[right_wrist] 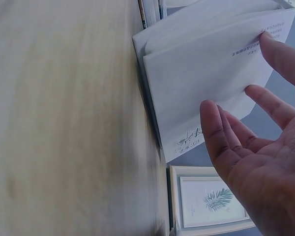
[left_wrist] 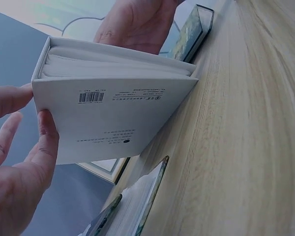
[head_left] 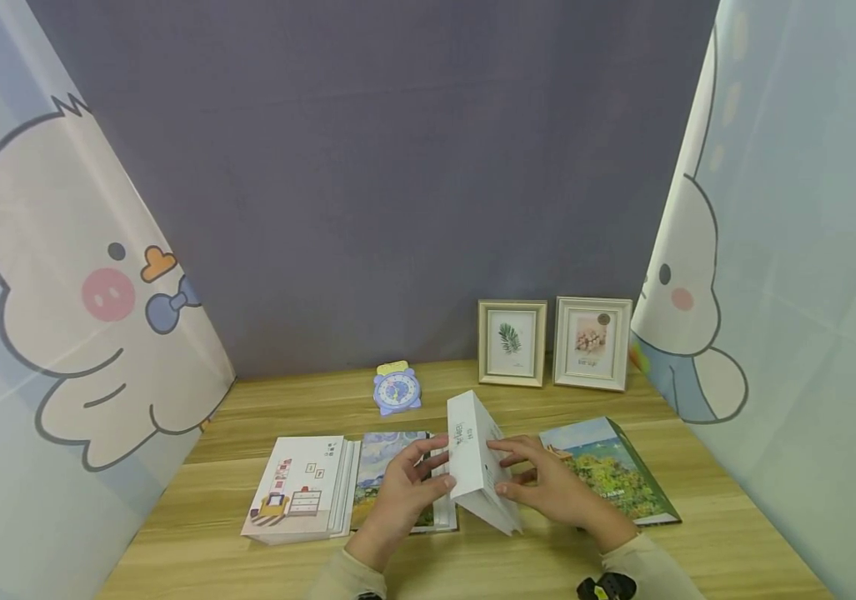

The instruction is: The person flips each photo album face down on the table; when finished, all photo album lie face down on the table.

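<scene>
A white hardcover album (head_left: pixel 473 458) stands spine up on the table, its covers slightly parted at the bottom. My left hand (head_left: pixel 405 492) is at its left side, thumb by the spine corner and index fingertip on the cover with the barcode (left_wrist: pixel 91 97). From the other side my right hand (right_wrist: pixel 265 142) touches the opposite cover with extended, slightly bent fingers. An album with a painted landscape (head_left: pixel 375 471) lies partly behind my left hand. To the right of my right hand lies a green album (head_left: pixel 615 467) with a seaside garden picture.
A white album with a furniture drawing (head_left: pixel 300 492) lies at the left. Behind stand a purple clock (head_left: pixel 397 390), a leaf-print picture frame (head_left: pixel 512 343) and a pale picture frame (head_left: pixel 593 343). A grey curtain (head_left: pixel 367 183) closes off the back of the wooden table (head_left: pixel 195 517).
</scene>
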